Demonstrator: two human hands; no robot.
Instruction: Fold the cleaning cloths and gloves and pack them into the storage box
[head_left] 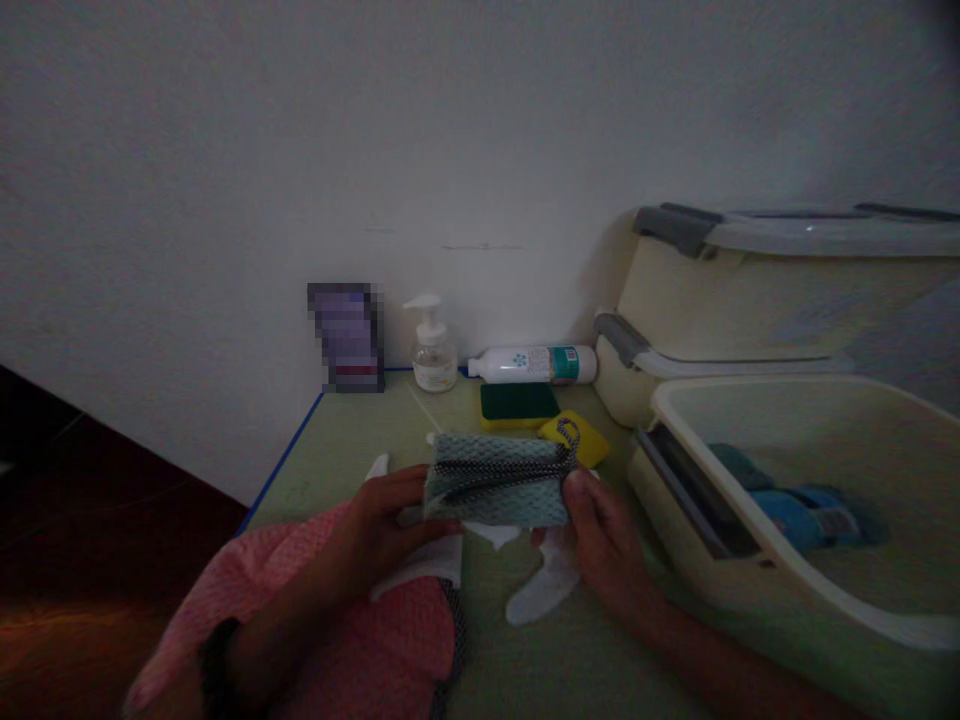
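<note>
Both hands hold a folded light-blue cleaning cloth (499, 505) above the table. It has a waffle-like weave, dark-and-white speckled edging and a small hanging loop at its upper right. My left hand (386, 520) grips the left end, thumb along the lower edge. At the right end, my right hand (600, 530) pinches the cloth just under the loop. A pink cloth (375, 650) with similar speckled edging lies below my left forearm. White fabric pieces (544, 590) show beneath and around the held cloth; their kind is unclear.
Behind stand a pump bottle (435, 362) and a blurred-out upright panel (349, 340). A white bottle (532, 364) lies by the wall, near a green-and-yellow sponge (519, 405) and a yellow piece (592, 440). At right, an open cream bin (675, 520) holds blue items; lidded bins (735, 310) stand behind.
</note>
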